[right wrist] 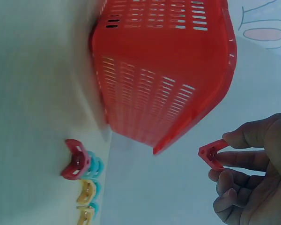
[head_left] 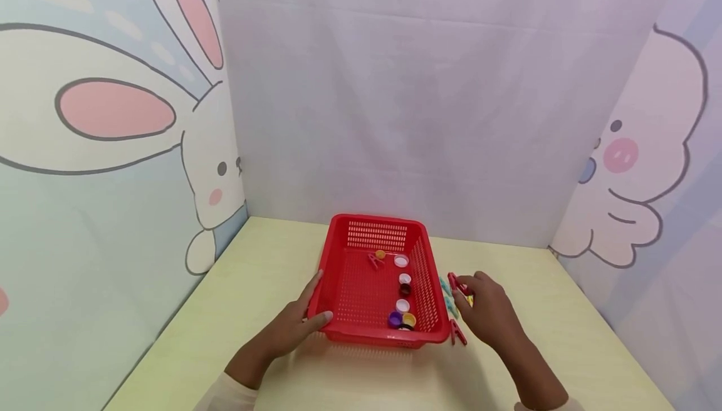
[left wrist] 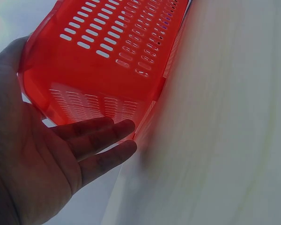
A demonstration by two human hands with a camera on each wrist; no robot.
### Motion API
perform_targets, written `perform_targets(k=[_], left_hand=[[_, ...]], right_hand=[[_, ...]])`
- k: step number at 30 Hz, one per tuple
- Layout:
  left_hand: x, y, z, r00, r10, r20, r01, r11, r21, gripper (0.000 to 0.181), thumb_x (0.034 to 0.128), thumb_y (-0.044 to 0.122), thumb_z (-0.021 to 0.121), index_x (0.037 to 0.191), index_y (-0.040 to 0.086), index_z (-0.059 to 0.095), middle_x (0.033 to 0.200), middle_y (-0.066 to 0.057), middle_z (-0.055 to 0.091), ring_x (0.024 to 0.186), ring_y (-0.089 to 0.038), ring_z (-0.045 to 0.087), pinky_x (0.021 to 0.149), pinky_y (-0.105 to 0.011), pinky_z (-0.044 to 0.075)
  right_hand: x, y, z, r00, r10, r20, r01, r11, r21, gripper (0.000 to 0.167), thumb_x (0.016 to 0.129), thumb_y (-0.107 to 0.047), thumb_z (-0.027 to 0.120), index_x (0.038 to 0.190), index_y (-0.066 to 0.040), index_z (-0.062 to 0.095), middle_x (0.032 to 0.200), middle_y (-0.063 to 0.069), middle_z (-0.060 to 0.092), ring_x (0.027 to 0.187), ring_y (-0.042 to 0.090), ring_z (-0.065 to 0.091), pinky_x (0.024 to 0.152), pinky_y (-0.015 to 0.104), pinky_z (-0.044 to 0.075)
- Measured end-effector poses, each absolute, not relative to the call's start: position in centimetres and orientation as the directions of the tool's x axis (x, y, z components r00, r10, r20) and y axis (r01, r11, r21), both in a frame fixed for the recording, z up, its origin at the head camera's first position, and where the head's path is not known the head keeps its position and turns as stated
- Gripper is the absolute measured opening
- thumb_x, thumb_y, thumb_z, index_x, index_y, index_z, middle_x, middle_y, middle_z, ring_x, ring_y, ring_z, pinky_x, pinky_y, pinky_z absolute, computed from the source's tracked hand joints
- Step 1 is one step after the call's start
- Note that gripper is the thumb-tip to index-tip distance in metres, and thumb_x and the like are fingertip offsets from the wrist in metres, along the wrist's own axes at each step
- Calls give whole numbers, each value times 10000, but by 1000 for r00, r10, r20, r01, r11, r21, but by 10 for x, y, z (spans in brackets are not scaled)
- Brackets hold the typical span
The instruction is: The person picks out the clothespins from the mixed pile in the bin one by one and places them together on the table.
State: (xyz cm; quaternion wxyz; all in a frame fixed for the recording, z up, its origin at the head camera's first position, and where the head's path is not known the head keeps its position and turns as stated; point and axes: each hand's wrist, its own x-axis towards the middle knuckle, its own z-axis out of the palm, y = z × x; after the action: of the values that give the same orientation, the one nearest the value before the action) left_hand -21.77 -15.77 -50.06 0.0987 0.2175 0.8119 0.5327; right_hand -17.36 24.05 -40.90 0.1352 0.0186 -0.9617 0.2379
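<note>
My left hand rests at the near left corner of a red plastic basket. Its thumb lies on the rim, and in the left wrist view the visible fingers stretch fairly straight beside the outer wall. Off the basket's right side, my right hand pinches a red clothespin by its ends between thumb and fingers, held above the table. Under and beside that hand lie another red clothespin, teal clothespins and yellow ones, partly hidden in the head view.
Inside the basket are a red clothespin and several bottle caps, among them a purple cap, a yellow cap and a white cap. The pale table meets a grey cloth behind and cartoon-printed side walls.
</note>
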Motion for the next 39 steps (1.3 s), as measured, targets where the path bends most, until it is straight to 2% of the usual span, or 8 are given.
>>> perform_targets(k=[5, 13, 20, 30, 39], left_hand=[[-218, -158, -500, -889, 453, 66, 242, 343, 908, 1040, 994, 419, 749, 1769, 256, 74, 1533, -164, 574, 1349, -302, 603, 947, -412, 675], [-219, -158, -501, -882, 466, 68, 245, 330, 912, 1035, 999, 436, 738, 1770, 260, 69, 1502, -167, 601, 1305, -282, 630, 946, -407, 674], [-218, -158, -500, -887, 455, 73, 247, 336, 909, 1036, 993, 452, 740, 1769, 271, 77, 1541, -170, 576, 1359, -303, 610, 947, -420, 675], [-217, -159, -498, -890, 451, 64, 242, 349, 905, 1039, 992, 424, 750, 1768, 263, 79, 1549, -178, 566, 1372, -312, 603, 942, -412, 677], [-219, -158, -499, -886, 458, 74, 253, 341, 906, 1062, 975, 430, 772, 1767, 265, 84, 1554, -168, 562, 1385, -312, 596, 935, -406, 679]], right_hand=[[-169, 251, -424, -971, 51, 233, -63, 886, -459, 351, 984, -148, 764, 1300, 6, 771, 914, 71, 660, 738, 182, 526, 577, 285, 440], [-166, 262, -437, -980, 103, 172, 8, 879, -478, 350, 970, -143, 778, 1286, 5, 774, 917, 73, 662, 757, 197, 529, 583, 288, 449], [-167, 271, -447, -983, 108, 149, 24, 877, -479, 345, 967, -132, 779, 1280, 12, 774, 918, 80, 661, 758, 200, 537, 608, 304, 455], [-176, 281, -465, -994, 103, 31, 77, 883, -462, 368, 949, -146, 831, 1278, 9, 777, 917, 67, 658, 793, 198, 553, 625, 307, 497], [-179, 287, -475, -994, 99, -47, 110, 896, -431, 362, 961, -161, 833, 1279, 7, 790, 898, 64, 624, 799, 197, 525, 624, 293, 466]])
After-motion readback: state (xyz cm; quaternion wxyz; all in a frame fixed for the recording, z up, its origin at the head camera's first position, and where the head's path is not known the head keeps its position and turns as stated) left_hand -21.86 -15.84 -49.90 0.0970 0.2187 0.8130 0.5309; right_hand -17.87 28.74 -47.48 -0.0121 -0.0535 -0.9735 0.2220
